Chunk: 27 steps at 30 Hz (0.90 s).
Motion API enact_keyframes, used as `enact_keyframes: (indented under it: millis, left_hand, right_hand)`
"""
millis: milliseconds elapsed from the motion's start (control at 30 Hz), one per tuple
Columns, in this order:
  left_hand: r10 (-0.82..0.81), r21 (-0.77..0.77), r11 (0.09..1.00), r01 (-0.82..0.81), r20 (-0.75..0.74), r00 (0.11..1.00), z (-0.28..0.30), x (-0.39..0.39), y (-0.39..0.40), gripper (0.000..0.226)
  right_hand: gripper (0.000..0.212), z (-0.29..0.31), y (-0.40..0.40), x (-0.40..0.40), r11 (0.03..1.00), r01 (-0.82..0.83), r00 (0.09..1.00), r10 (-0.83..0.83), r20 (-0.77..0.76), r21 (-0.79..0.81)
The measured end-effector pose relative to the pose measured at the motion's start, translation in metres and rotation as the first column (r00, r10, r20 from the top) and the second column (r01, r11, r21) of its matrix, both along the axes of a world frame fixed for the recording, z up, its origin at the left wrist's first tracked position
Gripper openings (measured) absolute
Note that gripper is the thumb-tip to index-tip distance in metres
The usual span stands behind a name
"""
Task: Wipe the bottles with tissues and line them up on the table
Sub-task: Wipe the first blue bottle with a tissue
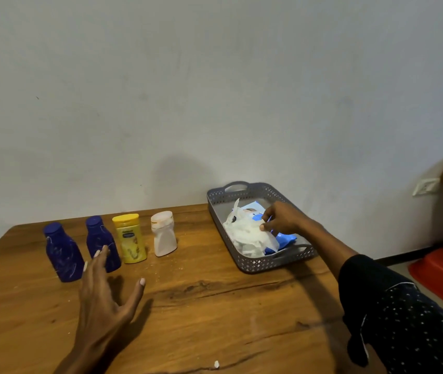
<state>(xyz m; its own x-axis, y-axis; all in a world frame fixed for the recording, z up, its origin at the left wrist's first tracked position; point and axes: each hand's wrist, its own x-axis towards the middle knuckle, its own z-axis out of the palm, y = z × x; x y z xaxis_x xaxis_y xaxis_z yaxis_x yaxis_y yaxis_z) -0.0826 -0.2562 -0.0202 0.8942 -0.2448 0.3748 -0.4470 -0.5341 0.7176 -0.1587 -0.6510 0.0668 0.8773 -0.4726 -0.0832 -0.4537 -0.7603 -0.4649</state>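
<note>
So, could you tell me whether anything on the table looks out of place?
A small white scrap lies alone near the wooden table's front edge, and pale crumbs speckle the wood before the white plastic bottle.

Blue packet (282, 236) mostly buried under tissues (247, 236); yellow bottle (130, 238) label too blurred to read.

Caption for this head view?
Right hand pinches tissues in grey basket; open left hand reaches toward four upright bottles.
</note>
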Motion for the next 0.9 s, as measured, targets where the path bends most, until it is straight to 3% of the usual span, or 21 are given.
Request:
enact_keyframes:
  millis: [200, 300, 567, 700, 900]
  left_hand:
    - [-0.049, 0.011, 0.999, 0.049, 0.007, 0.999, 0.001, -0.004, -0.013, 0.099]
    - [-0.077, 0.005, 0.997, 0.077, 0.02, 0.997, 0.005, -0.008, -0.019, 0.095]
    - [-0.114, 0.026, 0.993, 0.114, 0.002, 0.994, 0.005, -0.014, -0.025, 0.094]
    - [-0.123, 0.017, 0.992, 0.123, -0.016, 0.992, 0.006, -0.015, -0.023, 0.09]
    - [-0.115, 0.005, 0.993, 0.115, -0.035, 0.993, 0.002, -0.012, -0.018, 0.086]
  right_hand:
    - [0.021, 0.02, -0.004, -0.014, 0.995, 0.101, 0.957, -0.095, 0.273, -0.008]
    - [0.022, 0.027, -0.006, -0.016, 0.988, 0.147, 0.886, -0.152, 0.438, 0.046]
    - [0.018, 0.016, -0.01, -0.016, 0.956, 0.122, 0.887, -0.226, 0.402, 0.268]
    - [0.014, 0.01, -0.003, -0.012, 0.848, 0.046, 0.855, -0.307, 0.419, 0.528]
    - [0.011, 0.0, 0.009, -0.012, 0.766, 0.041, 0.863, -0.351, 0.363, 0.642]
